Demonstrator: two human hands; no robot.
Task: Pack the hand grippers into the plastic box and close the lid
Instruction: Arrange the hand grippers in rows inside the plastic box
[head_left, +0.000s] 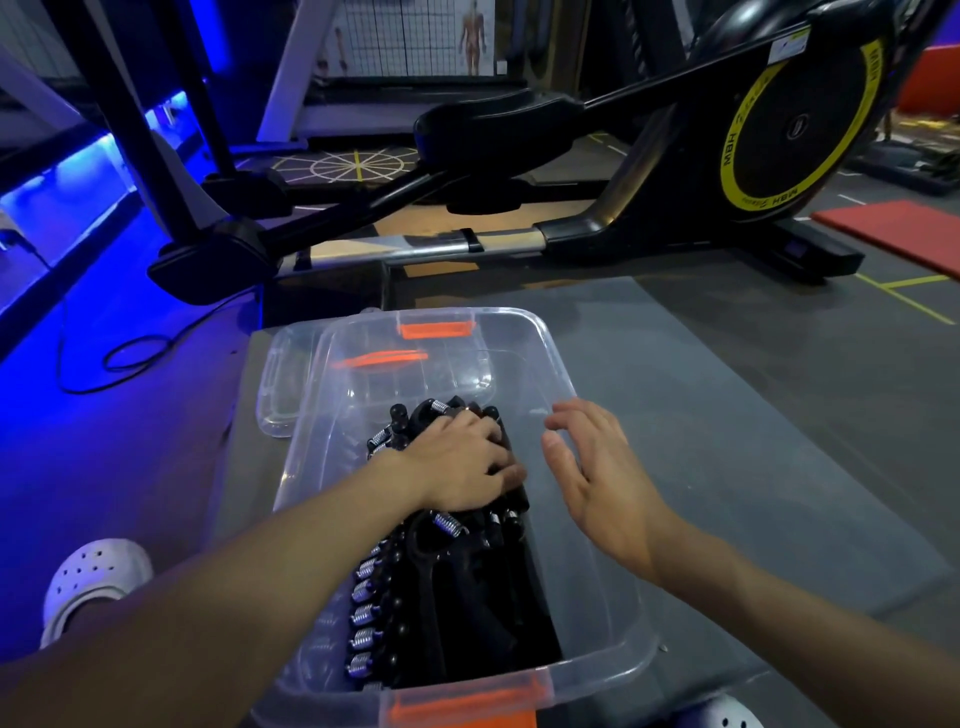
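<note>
Most of the hand grippers (441, 587) already lie in the clear plastic box (566, 395); my left hand (462, 462) presses, fingers curled, on the pile. My right hand (597, 467) hovers open and empty above the box. The lid (283, 384) lies behind the box, not yet fitted.

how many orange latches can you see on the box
2: one latch on the box's far rim, one latch on the near rim. A third orange piece sits beyond, seemingly on the lid.
</note>
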